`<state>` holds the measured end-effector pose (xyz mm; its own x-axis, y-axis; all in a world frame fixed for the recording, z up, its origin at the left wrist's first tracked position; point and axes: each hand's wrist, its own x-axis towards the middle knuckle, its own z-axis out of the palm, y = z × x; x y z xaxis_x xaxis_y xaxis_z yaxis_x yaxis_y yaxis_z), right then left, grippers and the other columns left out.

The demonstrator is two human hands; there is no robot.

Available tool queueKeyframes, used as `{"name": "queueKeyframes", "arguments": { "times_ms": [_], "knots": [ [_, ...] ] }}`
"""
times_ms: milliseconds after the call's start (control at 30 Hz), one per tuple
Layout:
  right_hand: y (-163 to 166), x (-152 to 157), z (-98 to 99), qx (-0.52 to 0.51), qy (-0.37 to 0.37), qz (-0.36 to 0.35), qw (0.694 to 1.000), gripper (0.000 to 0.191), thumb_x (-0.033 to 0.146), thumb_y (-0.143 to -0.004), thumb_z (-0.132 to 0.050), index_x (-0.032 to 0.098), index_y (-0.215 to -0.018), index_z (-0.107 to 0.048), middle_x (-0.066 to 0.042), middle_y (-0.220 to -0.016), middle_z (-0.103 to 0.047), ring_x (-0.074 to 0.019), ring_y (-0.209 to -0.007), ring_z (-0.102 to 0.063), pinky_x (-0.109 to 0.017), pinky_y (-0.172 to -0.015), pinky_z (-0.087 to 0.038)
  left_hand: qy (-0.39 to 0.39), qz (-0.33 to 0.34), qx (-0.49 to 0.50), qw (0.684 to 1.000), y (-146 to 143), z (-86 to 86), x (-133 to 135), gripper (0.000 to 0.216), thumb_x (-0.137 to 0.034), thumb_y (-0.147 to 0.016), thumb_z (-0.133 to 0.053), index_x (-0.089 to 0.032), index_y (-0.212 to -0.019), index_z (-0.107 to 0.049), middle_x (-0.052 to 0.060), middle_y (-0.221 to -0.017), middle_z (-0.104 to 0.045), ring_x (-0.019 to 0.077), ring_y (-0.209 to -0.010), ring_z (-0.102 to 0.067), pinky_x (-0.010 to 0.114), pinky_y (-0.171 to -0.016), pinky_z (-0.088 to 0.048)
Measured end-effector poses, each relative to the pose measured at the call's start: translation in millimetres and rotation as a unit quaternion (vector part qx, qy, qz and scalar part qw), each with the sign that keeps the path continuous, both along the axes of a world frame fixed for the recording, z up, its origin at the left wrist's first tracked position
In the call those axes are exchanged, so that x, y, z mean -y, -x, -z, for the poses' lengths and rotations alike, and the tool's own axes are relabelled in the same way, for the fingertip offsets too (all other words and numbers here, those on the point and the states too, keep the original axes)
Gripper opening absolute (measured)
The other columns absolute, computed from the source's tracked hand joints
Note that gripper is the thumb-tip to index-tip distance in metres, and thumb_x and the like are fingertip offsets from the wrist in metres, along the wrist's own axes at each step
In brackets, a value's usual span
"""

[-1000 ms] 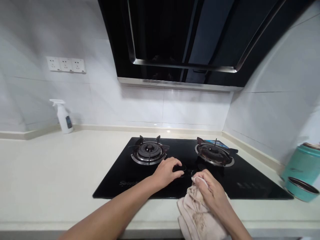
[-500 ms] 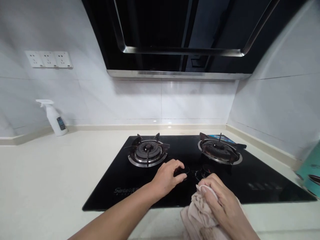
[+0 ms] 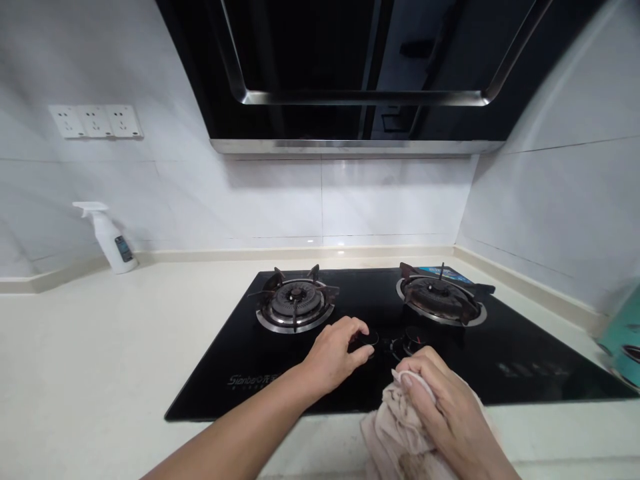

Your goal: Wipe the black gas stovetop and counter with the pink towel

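My left hand [image 3: 336,353] reaches over the front of the black glass gas stove [image 3: 220,363]. Its thumb and fingers curl around the left control knob [image 3: 367,340], which is partly hidden by them. Bunched in my right hand [image 3: 443,403] is a pale pinkish cloth [image 3: 400,427] with brown stains, hanging over the stove's front edge. Just beyond the right hand's knuckles sits the right control knob [image 3: 414,339], which has a small red mark. Behind the hands are the left burner [image 3: 296,300] and the right burner [image 3: 435,299], each with a dark pan support.
A black range hood [image 3: 320,123] overhangs the stove. On the pale counter [image 3: 75,360] at left stands a white spray bottle [image 3: 111,240], below wall sockets [image 3: 95,121]. A teal container [image 3: 625,340] stands at the right edge, by the side wall.
The view has shifted very slightly. My left hand stays at the left knob, and my right hand keeps the cloth in the same spot.
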<state>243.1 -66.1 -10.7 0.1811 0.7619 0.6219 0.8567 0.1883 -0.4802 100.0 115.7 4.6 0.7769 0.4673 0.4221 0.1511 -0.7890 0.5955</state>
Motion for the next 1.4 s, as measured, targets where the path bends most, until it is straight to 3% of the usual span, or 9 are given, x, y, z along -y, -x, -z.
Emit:
{"name": "queueKeyframes", "arguments": {
  "times_ms": [167,333,633,733,833,967,1100,1233,1400],
  "knots": [
    [1,2,-0.9,-0.005,0.006,0.003,1.0,0.024,0.034,-0.106,-0.04,0.027,-0.096,-0.06,0.001,-0.092,-0.058,-0.0128,-0.077,-0.059,-0.025,-0.068,-0.046,-0.01,0.012,-0.001,1.0,1,2.2,-1,0.015,-0.023,-0.088,-0.068,-0.025,-0.102,-0.063,-0.001,-0.096,-0.061,0.0165,-0.088,-0.057,0.03,-0.083,-0.043],
    [0,4,-1.1,0.0,0.009,0.004,1.0,0.025,0.034,-0.106,-0.04,0.027,-0.096,-0.061,0.0,-0.09,-0.058,-0.0131,-0.076,-0.059,-0.026,-0.068,-0.046,0.024,-0.002,0.005,1.0,0,2.6,-1,0.024,-0.023,-0.084,-0.072,-0.025,-0.106,-0.061,-0.001,-0.095,-0.061,0.0164,-0.088,-0.057,0.03,-0.083,-0.044],
    [-4,-1,-3.4,-0.041,0.023,0.008,0.999,0.027,0.04,-0.105,-0.041,0.026,-0.099,-0.062,0.0,-0.092,-0.061,-0.0145,-0.079,-0.061,-0.026,-0.07,-0.048,0.032,0.01,0.01,0.999,-1,3.9,1,0.015,-0.019,-0.084,-0.07,-0.023,-0.095,-0.061,-0.001,-0.095,-0.062,0.0162,-0.088,-0.057,0.03,-0.083,-0.045],
    [-9,-8,-14.1,-0.069,0.033,0.027,0.997,0.027,0.044,-0.105,-0.042,0.025,-0.103,-0.062,-0.001,-0.093,-0.063,-0.0159,-0.081,-0.063,-0.027,-0.072,-0.049,0.076,-0.006,0.025,0.997,0,4.5,2,0.028,-0.016,-0.079,-0.072,-0.023,-0.103,-0.059,0.0,-0.098,-0.064,0.0165,-0.091,-0.059,0.029,-0.084,-0.047],
    [-12,-22,-31.9,-0.027,0.032,0.034,0.999,0.027,0.043,-0.104,-0.044,0.025,-0.102,-0.064,-0.003,-0.096,-0.063,-0.0172,-0.085,-0.062,-0.03,-0.076,-0.049,0.076,-0.029,0.004,0.997,0,2.9,2,0.039,-0.021,-0.077,-0.077,-0.025,-0.113,-0.062,0.002,-0.108,-0.066,0.0217,-0.105,-0.059,0.036,-0.095,-0.046],
    [-12,-55,-47.8,0.057,0.058,0.011,0.997,0.027,0.036,-0.104,-0.043,0.025,-0.097,-0.066,-0.003,-0.092,-0.06,-0.017,-0.084,-0.061,-0.031,-0.076,-0.048,0.069,-0.044,-0.034,0.996,-1,1.2,2,0.034,-0.03,-0.078,-0.078,-0.027,-0.111,-0.068,0.002,-0.11,-0.068,0.026,-0.112,-0.058,0.042,-0.101,-0.043],
    [-12,-74,-40.8,0.099,0.101,-0.011,0.99,0.027,0.031,-0.103,-0.042,0.024,-0.094,-0.066,-0.002,-0.09,-0.058,-0.0162,-0.081,-0.059,-0.031,-0.075,-0.046,0.076,-0.056,-0.037,0.995,-2,4.1,1,0.035,-0.035,-0.079,-0.079,-0.027,-0.113,-0.07,0.003,-0.11,-0.067,0.027,-0.114,-0.057,0.042,-0.101,-0.043],
    [-15,-65,-30.2,0.125,0.101,-0.001,0.987,0.029,0.032,-0.105,-0.039,0.023,-0.095,-0.065,-0.002,-0.089,-0.058,-0.0166,-0.081,-0.058,-0.031,-0.075,-0.046,0.077,-0.054,-0.04,0.995,-4,7.7,0,0.037,-0.04,-0.08,-0.078,-0.027,-0.114,-0.07,0.004,-0.114,-0.066,0.0275,-0.117,-0.056,0.044,-0.103,-0.043],
    [-21,-70,-34.1,0.149,0.111,-0.004,0.983,0.027,0.03,-0.104,-0.042,0.024,-0.091,-0.065,-0.002,-0.089,-0.057,-0.0162,-0.079,-0.058,-0.031,-0.075,-0.046,0.069,-0.056,-0.051,0.995,-4,7.2,2,0.039,-0.042,-0.082,-0.077,-0.025,-0.116,-0.069,0.005,-0.117,-0.066,0.0284,-0.118,-0.056,0.047,-0.103,-0.042]
  ]
}}
